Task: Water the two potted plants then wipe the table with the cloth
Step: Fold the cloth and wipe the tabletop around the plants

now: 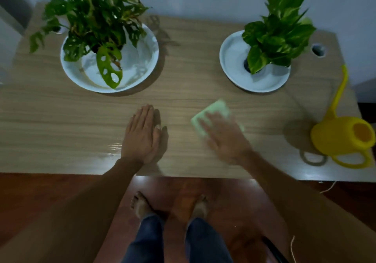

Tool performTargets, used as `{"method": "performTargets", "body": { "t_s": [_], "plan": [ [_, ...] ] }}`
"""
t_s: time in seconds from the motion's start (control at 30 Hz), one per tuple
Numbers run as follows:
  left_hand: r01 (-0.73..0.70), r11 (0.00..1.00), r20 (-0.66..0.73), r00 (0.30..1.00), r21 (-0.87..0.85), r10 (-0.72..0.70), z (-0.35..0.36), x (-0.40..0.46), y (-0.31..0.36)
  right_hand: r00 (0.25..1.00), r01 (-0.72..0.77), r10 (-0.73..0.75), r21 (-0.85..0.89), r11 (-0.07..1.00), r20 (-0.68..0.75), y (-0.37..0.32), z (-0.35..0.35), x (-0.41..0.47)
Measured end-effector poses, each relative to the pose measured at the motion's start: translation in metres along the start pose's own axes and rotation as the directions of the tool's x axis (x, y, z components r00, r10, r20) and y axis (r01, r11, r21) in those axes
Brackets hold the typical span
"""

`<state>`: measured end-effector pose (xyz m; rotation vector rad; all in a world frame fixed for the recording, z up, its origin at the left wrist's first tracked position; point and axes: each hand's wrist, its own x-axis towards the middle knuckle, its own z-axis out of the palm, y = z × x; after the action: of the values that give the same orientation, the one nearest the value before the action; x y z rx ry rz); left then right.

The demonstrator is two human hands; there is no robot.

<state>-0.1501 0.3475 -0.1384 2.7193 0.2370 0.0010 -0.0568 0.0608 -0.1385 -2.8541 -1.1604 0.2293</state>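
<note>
A pale green cloth (213,110) lies flat on the wooden table (61,120), right of centre. My right hand (225,138) presses down on it with fingers spread and is blurred. Palm down, my left hand (142,134) rests flat on the table near the middle, fingers together, holding nothing. A holey-leaved plant (95,16) stands in a white dish (142,59) at the back left. A second, broad-leaved plant (278,31) stands in a white dish (234,59) at the back right. A yellow watering can (343,136) sits upright at the right edge.
A round cable hole (318,49) opens in the table behind the right dish. The table's front edge runs just below my wrists. Beneath it are a reddish wooden floor (40,197), my bare feet and a thin cord at the lower right.
</note>
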Motion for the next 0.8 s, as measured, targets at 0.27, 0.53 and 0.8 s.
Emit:
{"method": "performTargets", "body": {
  "t_s": [0.27,0.53,0.8],
  "plan": [
    [-0.006,1.0,0.015,1.0,0.016,0.005,0.036,0.0,0.081,0.998,0.057,-0.057,0.036,0.998,0.0,-0.019,0.004,-0.04],
    [-0.082,0.997,0.036,0.996,-0.005,0.082,0.053,0.01,0.144,0.888,-0.455,0.458,0.072,0.888,-0.038,0.13,-0.001,-0.088],
    [-0.17,0.984,0.08,0.982,-0.045,0.173,0.079,0.017,0.183,0.998,-0.057,0.057,-0.024,0.998,0.009,0.1,0.012,-0.159]
  ]
}}
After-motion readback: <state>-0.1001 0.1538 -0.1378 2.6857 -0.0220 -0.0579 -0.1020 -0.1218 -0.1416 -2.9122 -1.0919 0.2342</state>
